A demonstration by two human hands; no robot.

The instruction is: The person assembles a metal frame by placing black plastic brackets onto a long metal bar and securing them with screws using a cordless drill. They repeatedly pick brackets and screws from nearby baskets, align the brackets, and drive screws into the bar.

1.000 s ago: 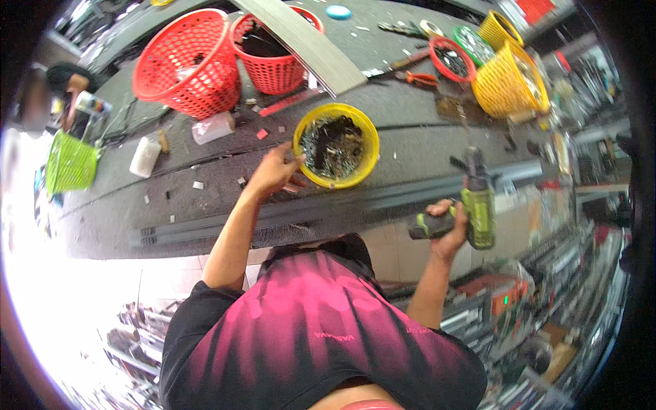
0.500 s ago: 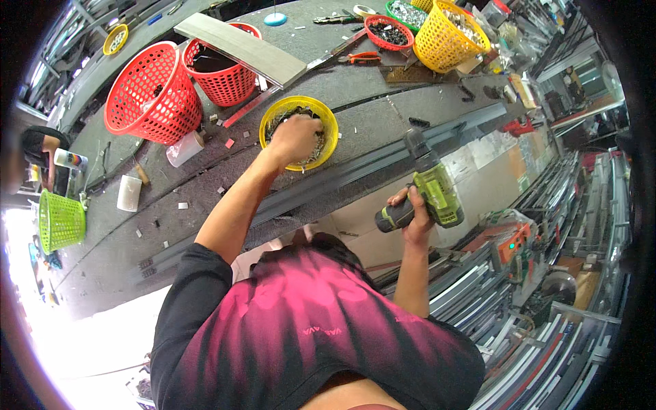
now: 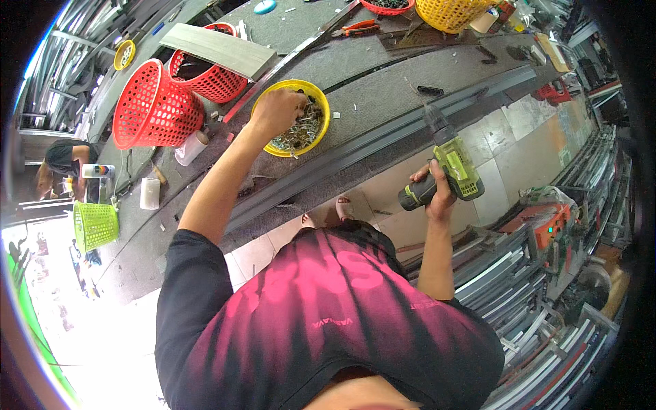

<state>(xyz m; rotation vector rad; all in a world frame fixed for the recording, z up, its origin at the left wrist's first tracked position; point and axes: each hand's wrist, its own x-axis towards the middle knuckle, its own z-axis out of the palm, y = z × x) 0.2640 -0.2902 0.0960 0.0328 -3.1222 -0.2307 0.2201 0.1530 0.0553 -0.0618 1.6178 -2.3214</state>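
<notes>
My left hand (image 3: 279, 111) reaches into a round yellow basket (image 3: 326, 123) on the workbench. Its fingers are curled together over the far-left part of a heap of small metal screws (image 3: 301, 135). What the fingertips hold, if anything, is too small or hidden to make out. Closed around the handle of a green and black cordless drill (image 3: 461, 172) is my right hand (image 3: 441, 196). The drill is held off the bench's near edge, with its bit end toward the bench and its battery toward my body.
Two red baskets (image 3: 154, 113) stand left of the yellow one, a flat grey bar (image 3: 219, 51) across the farther. A long dark metal profile (image 3: 369, 150) runs along the near edge. Orange-handled pliers (image 3: 359, 29) lie beyond. Another person (image 3: 61, 158) is at far left; metal profiles (image 3: 526, 290) fill the right.
My left hand has drawn toward the basket's far-left side, uncovering more screws. The whole view has shifted, and the drill in my right hand appears farther right.
</notes>
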